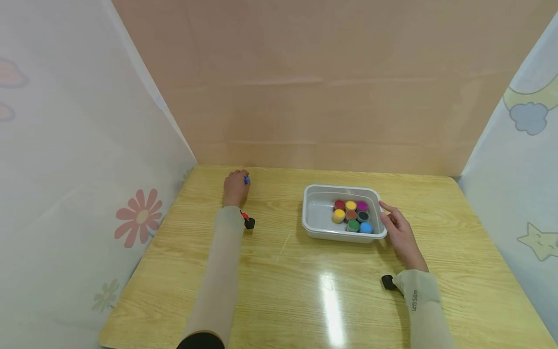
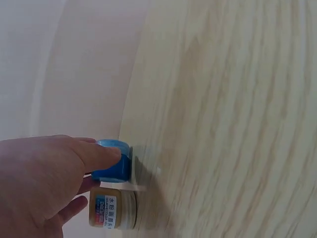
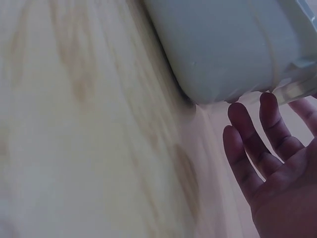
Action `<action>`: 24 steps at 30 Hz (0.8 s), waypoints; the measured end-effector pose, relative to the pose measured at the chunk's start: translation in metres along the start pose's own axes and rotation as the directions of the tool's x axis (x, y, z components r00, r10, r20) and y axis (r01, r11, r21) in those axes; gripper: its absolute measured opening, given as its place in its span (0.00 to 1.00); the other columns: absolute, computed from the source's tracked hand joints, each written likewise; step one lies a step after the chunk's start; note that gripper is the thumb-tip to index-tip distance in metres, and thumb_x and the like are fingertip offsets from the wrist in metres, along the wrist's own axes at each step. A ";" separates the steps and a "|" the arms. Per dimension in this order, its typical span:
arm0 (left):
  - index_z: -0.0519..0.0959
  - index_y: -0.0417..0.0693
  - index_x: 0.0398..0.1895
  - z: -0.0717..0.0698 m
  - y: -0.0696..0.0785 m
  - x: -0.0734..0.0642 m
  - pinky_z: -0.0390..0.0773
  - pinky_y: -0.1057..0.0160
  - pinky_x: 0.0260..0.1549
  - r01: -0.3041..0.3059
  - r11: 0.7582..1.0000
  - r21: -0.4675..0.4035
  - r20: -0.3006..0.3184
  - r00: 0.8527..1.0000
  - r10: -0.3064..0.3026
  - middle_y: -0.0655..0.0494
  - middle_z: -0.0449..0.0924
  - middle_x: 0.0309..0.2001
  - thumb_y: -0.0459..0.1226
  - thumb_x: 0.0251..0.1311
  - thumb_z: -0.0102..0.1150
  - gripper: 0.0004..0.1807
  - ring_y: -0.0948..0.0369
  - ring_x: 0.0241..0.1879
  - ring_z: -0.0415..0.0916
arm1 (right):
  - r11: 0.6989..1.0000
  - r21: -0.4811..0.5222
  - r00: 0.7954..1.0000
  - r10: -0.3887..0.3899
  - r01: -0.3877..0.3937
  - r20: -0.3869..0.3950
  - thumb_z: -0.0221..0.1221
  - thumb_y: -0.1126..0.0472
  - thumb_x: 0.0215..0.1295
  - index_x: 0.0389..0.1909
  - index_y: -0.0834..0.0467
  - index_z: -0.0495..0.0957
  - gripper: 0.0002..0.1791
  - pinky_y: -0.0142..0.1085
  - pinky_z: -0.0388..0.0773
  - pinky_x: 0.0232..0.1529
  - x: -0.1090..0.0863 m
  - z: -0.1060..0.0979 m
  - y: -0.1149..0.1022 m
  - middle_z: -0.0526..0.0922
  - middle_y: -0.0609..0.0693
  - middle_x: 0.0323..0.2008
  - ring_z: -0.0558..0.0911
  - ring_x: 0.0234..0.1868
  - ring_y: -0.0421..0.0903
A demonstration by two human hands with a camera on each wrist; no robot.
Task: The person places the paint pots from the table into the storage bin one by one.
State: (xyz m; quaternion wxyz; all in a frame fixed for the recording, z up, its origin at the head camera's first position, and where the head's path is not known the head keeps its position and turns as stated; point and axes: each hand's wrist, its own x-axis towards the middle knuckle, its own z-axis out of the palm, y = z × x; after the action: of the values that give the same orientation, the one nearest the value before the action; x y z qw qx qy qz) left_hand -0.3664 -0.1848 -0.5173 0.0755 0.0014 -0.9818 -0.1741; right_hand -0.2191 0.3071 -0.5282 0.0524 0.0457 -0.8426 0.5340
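At the far left of the table my left hand pinches a small blue paint jar, its thumb lying across the jar in the left wrist view. Close by it stands a tan paint jar with a printed label; in the head view the hand hides this one. A white plastic tray sits right of centre, holding several paint jars in red, yellow, purple, brown, black, green and blue. My right hand touches the tray's right end with loosely bent fingers.
The wooden table ends at a brown paper-like backdrop. Patterned white panels rise along both sides. A dark wrist-camera piece sits by each sleeve.
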 end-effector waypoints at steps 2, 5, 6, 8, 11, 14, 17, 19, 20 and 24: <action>0.78 0.44 0.65 0.001 0.000 0.001 0.76 0.41 0.61 -0.005 0.999 0.032 0.004 1.000 0.004 0.39 0.81 0.60 0.34 0.71 0.61 0.20 0.41 0.60 0.76 | 1.000 -0.003 1.000 -0.001 0.001 0.004 0.48 0.51 0.83 0.78 0.57 0.64 0.28 0.30 0.67 0.35 -0.001 0.000 -0.001 0.72 0.49 0.34 0.68 0.35 0.39; 0.78 0.44 0.64 0.003 0.000 0.001 0.77 0.42 0.59 -0.008 0.997 0.076 0.007 1.000 0.007 0.38 0.83 0.57 0.35 0.72 0.61 0.19 0.41 0.57 0.78 | 1.000 -0.004 1.000 -0.005 0.005 0.005 0.48 0.51 0.83 0.77 0.57 0.64 0.28 0.30 0.67 0.35 -0.001 -0.001 -0.002 0.72 0.49 0.34 0.68 0.34 0.39; 0.77 0.43 0.63 0.004 0.000 0.000 0.77 0.43 0.58 -0.007 0.996 0.087 0.011 1.000 0.006 0.39 0.83 0.56 0.35 0.72 0.61 0.18 0.41 0.56 0.78 | 1.000 -0.009 1.000 -0.008 0.008 0.006 0.48 0.51 0.83 0.77 0.58 0.64 0.28 0.30 0.68 0.35 -0.001 -0.002 -0.003 0.72 0.49 0.34 0.68 0.34 0.38; 0.77 0.44 0.62 0.006 0.000 -0.001 0.77 0.43 0.58 -0.006 0.995 0.097 0.021 1.000 0.004 0.39 0.84 0.54 0.36 0.73 0.60 0.18 0.41 0.55 0.79 | 1.000 -0.015 1.000 -0.010 0.010 0.008 0.48 0.52 0.83 0.77 0.58 0.64 0.28 0.29 0.68 0.35 0.000 -0.002 -0.003 0.73 0.49 0.34 0.69 0.34 0.38; 0.77 0.44 0.62 0.008 0.002 -0.002 0.76 0.43 0.59 -0.009 0.995 0.095 0.042 0.999 0.005 0.40 0.84 0.54 0.37 0.72 0.62 0.18 0.42 0.55 0.79 | 1.000 -0.021 1.000 -0.010 0.010 0.008 0.48 0.51 0.83 0.77 0.57 0.64 0.28 0.29 0.68 0.35 0.001 -0.003 -0.002 0.73 0.48 0.33 0.69 0.34 0.38; 0.76 0.45 0.63 0.008 0.006 -0.002 0.74 0.43 0.61 -0.012 0.999 0.052 0.050 0.999 0.010 0.40 0.84 0.56 0.39 0.71 0.63 0.20 0.42 0.57 0.78 | 0.999 -0.032 1.000 -0.008 0.008 0.010 0.47 0.51 0.83 0.77 0.57 0.64 0.28 0.29 0.69 0.35 0.001 -0.003 -0.003 0.73 0.48 0.33 0.69 0.34 0.38; 0.76 0.45 0.63 0.007 0.012 -0.001 0.73 0.43 0.63 -0.026 0.999 -0.019 0.041 0.999 0.027 0.39 0.83 0.58 0.39 0.71 0.64 0.20 0.41 0.59 0.77 | 0.999 -0.033 1.000 -0.002 0.002 0.003 0.48 0.50 0.83 0.77 0.56 0.65 0.28 0.29 0.68 0.35 0.002 -0.003 -0.003 0.73 0.49 0.33 0.69 0.34 0.38; 0.75 0.46 0.64 0.007 0.017 -0.001 0.73 0.42 0.64 -0.036 0.997 -0.072 0.038 0.999 0.038 0.38 0.82 0.59 0.39 0.71 0.63 0.20 0.41 0.60 0.76 | 0.999 -0.033 1.000 0.000 0.000 0.002 0.48 0.50 0.83 0.77 0.56 0.64 0.28 0.29 0.69 0.34 0.002 -0.003 -0.003 0.73 0.50 0.33 0.69 0.34 0.38; 0.75 0.46 0.64 0.006 0.019 -0.001 0.74 0.42 0.64 -0.043 0.994 -0.097 0.036 0.998 0.047 0.38 0.81 0.59 0.39 0.71 0.62 0.20 0.40 0.60 0.76 | 0.999 -0.034 1.000 -0.001 0.001 0.003 0.47 0.51 0.83 0.78 0.56 0.64 0.28 0.29 0.69 0.34 0.002 -0.002 -0.003 0.73 0.51 0.33 0.69 0.34 0.38; 0.75 0.45 0.64 0.004 0.031 -0.003 0.75 0.41 0.64 -0.078 0.978 -0.192 0.034 0.996 0.086 0.39 0.80 0.61 0.38 0.71 0.62 0.21 0.41 0.62 0.75 | 1.000 -0.023 1.000 -0.005 0.005 0.002 0.48 0.52 0.83 0.77 0.57 0.64 0.28 0.29 0.69 0.34 0.003 -0.002 -0.003 0.74 0.51 0.33 0.70 0.33 0.38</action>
State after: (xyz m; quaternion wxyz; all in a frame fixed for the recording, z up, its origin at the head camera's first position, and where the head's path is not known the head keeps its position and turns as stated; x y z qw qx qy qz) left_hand -0.3634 -0.1539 -0.5104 0.0619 -0.0497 -0.9612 -0.2641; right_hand -0.2221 0.3076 -0.5243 0.0535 0.0475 -0.8486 0.5241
